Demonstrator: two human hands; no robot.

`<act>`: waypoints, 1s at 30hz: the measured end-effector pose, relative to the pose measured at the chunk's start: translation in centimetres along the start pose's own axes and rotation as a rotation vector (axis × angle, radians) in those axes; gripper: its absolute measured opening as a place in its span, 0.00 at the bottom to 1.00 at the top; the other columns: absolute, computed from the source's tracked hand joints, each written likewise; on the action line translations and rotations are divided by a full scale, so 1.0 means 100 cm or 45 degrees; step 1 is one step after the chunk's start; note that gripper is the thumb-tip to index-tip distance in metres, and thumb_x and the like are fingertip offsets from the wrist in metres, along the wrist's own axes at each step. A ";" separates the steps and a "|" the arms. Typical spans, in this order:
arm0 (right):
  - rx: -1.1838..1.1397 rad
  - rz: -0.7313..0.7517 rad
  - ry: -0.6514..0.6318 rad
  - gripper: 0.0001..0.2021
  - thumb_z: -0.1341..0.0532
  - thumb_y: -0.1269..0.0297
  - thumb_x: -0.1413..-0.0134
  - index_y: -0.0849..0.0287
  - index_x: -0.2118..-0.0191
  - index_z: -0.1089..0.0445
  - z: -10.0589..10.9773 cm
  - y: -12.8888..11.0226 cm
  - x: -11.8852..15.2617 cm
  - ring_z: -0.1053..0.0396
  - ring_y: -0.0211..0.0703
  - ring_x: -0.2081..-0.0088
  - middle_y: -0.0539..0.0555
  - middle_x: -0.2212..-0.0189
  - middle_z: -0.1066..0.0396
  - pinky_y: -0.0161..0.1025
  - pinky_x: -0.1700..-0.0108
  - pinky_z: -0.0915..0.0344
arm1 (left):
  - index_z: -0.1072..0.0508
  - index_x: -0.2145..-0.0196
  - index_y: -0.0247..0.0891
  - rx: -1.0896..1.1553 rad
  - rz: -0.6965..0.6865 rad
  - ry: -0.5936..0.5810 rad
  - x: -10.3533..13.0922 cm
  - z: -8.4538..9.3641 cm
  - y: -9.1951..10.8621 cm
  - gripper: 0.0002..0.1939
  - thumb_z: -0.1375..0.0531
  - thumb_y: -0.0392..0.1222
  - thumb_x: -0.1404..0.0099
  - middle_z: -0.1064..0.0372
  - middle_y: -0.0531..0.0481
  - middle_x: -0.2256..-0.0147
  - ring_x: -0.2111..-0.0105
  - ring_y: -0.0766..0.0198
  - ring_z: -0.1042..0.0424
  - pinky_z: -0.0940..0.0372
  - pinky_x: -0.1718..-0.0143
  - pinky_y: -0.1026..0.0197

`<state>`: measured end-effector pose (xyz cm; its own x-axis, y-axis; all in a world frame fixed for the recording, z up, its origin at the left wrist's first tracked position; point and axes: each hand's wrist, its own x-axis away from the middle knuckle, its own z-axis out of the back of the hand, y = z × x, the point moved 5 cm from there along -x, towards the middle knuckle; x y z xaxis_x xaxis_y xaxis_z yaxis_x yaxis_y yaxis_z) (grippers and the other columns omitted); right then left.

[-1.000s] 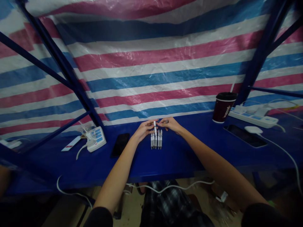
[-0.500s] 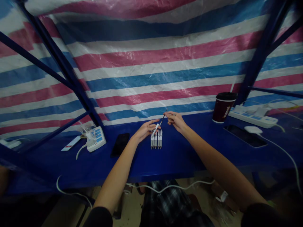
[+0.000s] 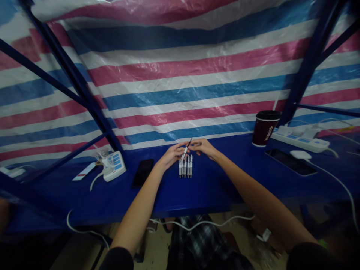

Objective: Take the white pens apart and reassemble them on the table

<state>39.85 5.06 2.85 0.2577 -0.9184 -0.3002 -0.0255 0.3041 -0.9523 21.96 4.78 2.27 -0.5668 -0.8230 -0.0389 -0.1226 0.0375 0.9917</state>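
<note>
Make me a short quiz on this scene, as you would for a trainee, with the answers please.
1. True or false: the lidded cup stands upright.

2. Which is nearer to the row of pens?
a) the cup
b) the black phone on the picture's left

3. What do the fingers of the left hand hold?

Key:
1. True.
2. b.
3. A white pen-like tube with a thin dark rod sticking out of its upper end.
</note>
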 end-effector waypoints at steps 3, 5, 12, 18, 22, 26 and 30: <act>0.013 -0.019 -0.063 0.23 0.25 0.50 0.56 0.59 0.57 0.21 -0.001 0.003 -0.002 0.45 0.34 0.82 0.45 0.82 0.37 0.36 0.78 0.48 | 0.25 0.41 0.40 0.000 -0.024 0.040 -0.001 0.004 0.001 0.31 0.31 0.35 0.42 0.23 0.41 0.57 0.62 0.59 0.24 0.31 0.56 0.57; -0.121 -0.038 0.004 0.23 0.27 0.47 0.54 0.59 0.58 0.22 0.007 0.005 -0.005 0.47 0.34 0.81 0.45 0.81 0.39 0.35 0.78 0.48 | 0.24 0.42 0.40 0.005 -0.045 0.049 -0.001 0.006 0.001 0.29 0.31 0.36 0.41 0.24 0.42 0.57 0.60 0.59 0.24 0.31 0.56 0.57; 0.289 0.261 0.160 0.13 0.34 0.53 0.44 0.57 0.63 0.20 0.035 0.001 -0.013 0.29 0.45 0.65 0.55 0.66 0.24 0.40 0.62 0.34 | 0.21 0.47 0.37 -0.263 -0.128 0.206 -0.008 0.017 -0.003 0.21 0.33 0.39 0.39 0.23 0.42 0.56 0.61 0.60 0.23 0.31 0.56 0.57; 0.712 0.394 0.263 0.10 0.31 0.64 0.47 0.57 0.57 0.21 0.038 0.000 -0.009 0.23 0.49 0.59 0.55 0.63 0.20 0.45 0.51 0.31 | 0.19 0.51 0.38 -0.970 -0.466 0.327 -0.010 0.021 0.008 0.16 0.41 0.32 0.33 0.21 0.43 0.51 0.49 0.54 0.26 0.35 0.42 0.50; 0.698 0.388 0.277 0.09 0.28 0.65 0.51 0.58 0.63 0.23 0.037 -0.001 -0.007 0.22 0.49 0.61 0.54 0.66 0.20 0.42 0.55 0.29 | 0.20 0.49 0.40 -1.248 -0.578 0.385 -0.005 0.017 0.013 0.19 0.44 0.30 0.32 0.23 0.43 0.51 0.49 0.54 0.26 0.34 0.43 0.49; 0.717 0.390 0.207 0.07 0.28 0.70 0.52 0.57 0.65 0.24 0.032 -0.003 -0.006 0.21 0.48 0.60 0.53 0.65 0.19 0.41 0.55 0.30 | 0.20 0.48 0.40 -1.371 -0.629 0.374 -0.002 0.012 0.014 0.20 0.46 0.28 0.31 0.24 0.44 0.53 0.51 0.56 0.26 0.33 0.46 0.52; 0.730 0.402 0.183 0.07 0.29 0.69 0.52 0.57 0.65 0.24 0.031 -0.003 -0.006 0.21 0.49 0.59 0.53 0.65 0.19 0.42 0.55 0.30 | 0.21 0.48 0.40 -1.397 -0.648 0.348 -0.003 0.011 0.012 0.20 0.46 0.29 0.30 0.24 0.44 0.54 0.52 0.56 0.26 0.32 0.47 0.52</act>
<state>42.68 6.29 3.53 0.1896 -0.7757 -0.6020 0.4492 0.6137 -0.6494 21.06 5.67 3.34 -0.4501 -0.7009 -0.5533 0.5424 -0.7068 0.4541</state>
